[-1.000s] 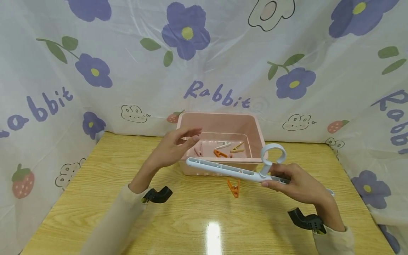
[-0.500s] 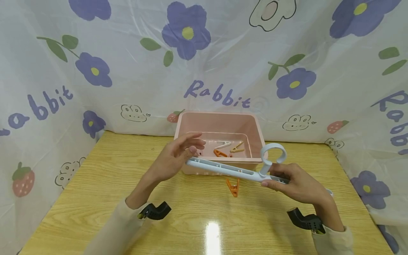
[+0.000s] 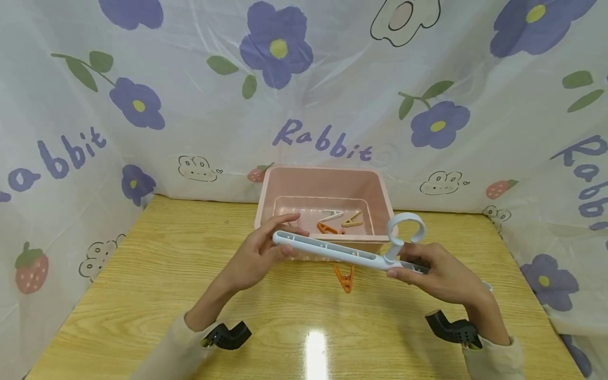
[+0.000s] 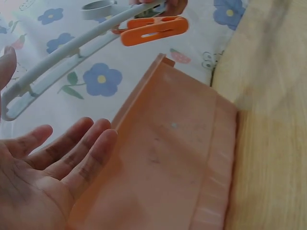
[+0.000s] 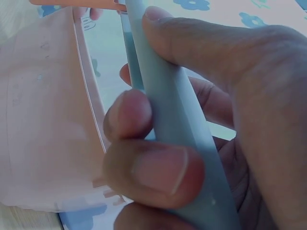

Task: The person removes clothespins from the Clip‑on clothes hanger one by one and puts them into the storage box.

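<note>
My right hand (image 3: 442, 272) grips a pale blue plastic clothes hanger (image 3: 328, 250) close to its open ring hook (image 3: 407, 227); in the right wrist view its fingers curl round the bar. An orange clothespin (image 3: 345, 278) hangs from the bar's underside, between the hook and the left end. My left hand (image 3: 252, 258) is at the hanger's left end, thumb in front and fingers behind. In the left wrist view those fingers (image 4: 72, 153) are spread and fairly straight, apart from the bar, with the thumb (image 4: 6, 67) beside its end; whether the thumb touches it I cannot tell.
Behind the hanger a pink plastic bin (image 3: 328, 182) stands on the wooden table (image 3: 157, 295). Inside lie several clothespins, including a white one (image 3: 331, 215), an orange one (image 3: 326, 228) and a tan one (image 3: 352, 219). A patterned cloth (image 3: 214, 116) hangs around the table.
My left hand has come down and toward me, from above the bin's front left rim to around the hanger's left end. The right hand and hanger have barely moved.
</note>
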The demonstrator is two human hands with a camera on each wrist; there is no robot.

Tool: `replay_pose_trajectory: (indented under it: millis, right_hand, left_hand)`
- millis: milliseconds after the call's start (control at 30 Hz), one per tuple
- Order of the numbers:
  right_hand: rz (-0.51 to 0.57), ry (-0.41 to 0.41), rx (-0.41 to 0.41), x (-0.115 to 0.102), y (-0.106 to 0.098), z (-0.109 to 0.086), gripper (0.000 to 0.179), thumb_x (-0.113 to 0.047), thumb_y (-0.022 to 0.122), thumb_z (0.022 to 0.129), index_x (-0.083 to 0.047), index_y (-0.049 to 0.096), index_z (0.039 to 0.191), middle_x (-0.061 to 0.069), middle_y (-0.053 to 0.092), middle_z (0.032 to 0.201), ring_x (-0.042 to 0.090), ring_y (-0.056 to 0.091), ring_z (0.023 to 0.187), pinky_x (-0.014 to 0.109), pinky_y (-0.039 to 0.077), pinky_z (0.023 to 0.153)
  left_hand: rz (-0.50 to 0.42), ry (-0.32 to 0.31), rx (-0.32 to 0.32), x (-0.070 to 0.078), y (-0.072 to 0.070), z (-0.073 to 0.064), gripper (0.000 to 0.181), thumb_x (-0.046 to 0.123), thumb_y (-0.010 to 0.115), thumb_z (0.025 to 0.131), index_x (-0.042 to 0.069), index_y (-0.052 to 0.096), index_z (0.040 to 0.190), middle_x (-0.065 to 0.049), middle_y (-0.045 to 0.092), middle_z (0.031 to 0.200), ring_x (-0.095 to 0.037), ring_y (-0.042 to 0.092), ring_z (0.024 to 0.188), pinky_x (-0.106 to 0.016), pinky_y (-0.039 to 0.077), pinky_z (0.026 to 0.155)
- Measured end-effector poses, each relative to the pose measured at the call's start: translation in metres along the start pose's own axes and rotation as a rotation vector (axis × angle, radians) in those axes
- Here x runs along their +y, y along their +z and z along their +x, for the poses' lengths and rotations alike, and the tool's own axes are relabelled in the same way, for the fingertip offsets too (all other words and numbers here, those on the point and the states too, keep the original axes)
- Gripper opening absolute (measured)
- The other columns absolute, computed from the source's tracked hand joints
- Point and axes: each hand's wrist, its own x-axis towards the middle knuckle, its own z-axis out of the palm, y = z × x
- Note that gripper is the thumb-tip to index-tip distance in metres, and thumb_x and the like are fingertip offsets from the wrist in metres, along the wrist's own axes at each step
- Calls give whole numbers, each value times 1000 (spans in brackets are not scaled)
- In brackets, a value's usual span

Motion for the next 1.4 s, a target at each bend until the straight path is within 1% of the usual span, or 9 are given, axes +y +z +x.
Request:
replay_pose_trajectory:
  millis: [167, 300, 467, 633, 733, 867, 1000, 1233, 1400]
  right_hand:
    - [6, -2, 9, -1, 1, 0, 7, -13, 71, 98, -19, 72, 103, -6, 67, 81, 3, 55, 65, 26, 49, 58]
    - [-2, -16, 19, -1, 2, 0, 8, -13, 71, 97, -19, 71, 101, -8, 64, 78, 2, 53, 63, 25, 48, 56]
    - [-10, -43, 31, 0, 3, 1, 10, -11, 71, 97, -21, 70, 99, -9, 61, 75, 1, 50, 61, 24, 46, 54]
    - [-34, -71, 39, 0, 3, 3, 13, -11, 72, 96, -23, 69, 98, -10, 57, 71, 0, 45, 59, 23, 43, 52]
    - [-38, -77, 38, -1, 4, 3, 14, -11, 72, 97, -24, 68, 98, -11, 56, 71, -1, 45, 59, 23, 42, 52]
    - [-31, -96, 35, -2, 6, 5, 15, -10, 71, 97, -24, 68, 98, -12, 55, 70, -1, 45, 59, 22, 42, 52]
    - [-35, -117, 33, -3, 8, 6, 11, -12, 72, 97, -22, 68, 98, -13, 54, 70, -2, 44, 59, 21, 42, 52]
    - [-51, -122, 35, -3, 10, 7, 4, -21, 72, 98, -18, 69, 96, -14, 52, 69, -2, 42, 59, 20, 40, 53]
    - [-56, -130, 32, -3, 12, 8, 4, -21, 72, 98, -19, 70, 97, -14, 53, 70, -3, 43, 59, 20, 41, 53]
  left_hand:
    - [-45, 0, -3, -6, 5, -6, 58, 17, 59, 105, 11, 35, 158, -24, 51, 141, -21, 64, 122, -30, 56, 99]
    - [-98, -12, -37, -11, 10, -9, 61, 17, 58, 106, 8, 31, 159, -31, 57, 135, -38, 64, 122, -34, 56, 100]
    - [-107, -5, -62, -17, 17, -9, 59, 20, 58, 106, 12, 31, 158, -29, 59, 136, -50, 57, 125, -39, 56, 100]
    - [-90, -15, -64, -20, 25, -8, 48, 11, 58, 105, 13, 41, 150, -22, 60, 137, -44, 60, 125, -44, 57, 98]
    - [-99, -18, -78, -23, 30, -8, 48, 9, 57, 105, 13, 40, 150, -22, 60, 139, -45, 59, 125, -41, 56, 99]
    - [-111, -54, -97, -26, 37, -6, 49, 14, 58, 106, 13, 40, 151, -20, 60, 140, -46, 58, 126, -41, 55, 101]
    - [-118, -114, -111, -28, 44, -6, 50, 23, 61, 105, 12, 43, 149, -18, 59, 140, -42, 59, 127, -47, 54, 102]
    - [-107, -156, -130, -34, 57, -5, 62, 31, 64, 103, 11, 38, 156, -23, 56, 142, -39, 59, 128, -34, 56, 100]
    - [-121, -169, -146, -36, 67, -3, 70, 28, 65, 103, 10, 29, 161, -21, 55, 143, -35, 58, 130, -32, 56, 99]
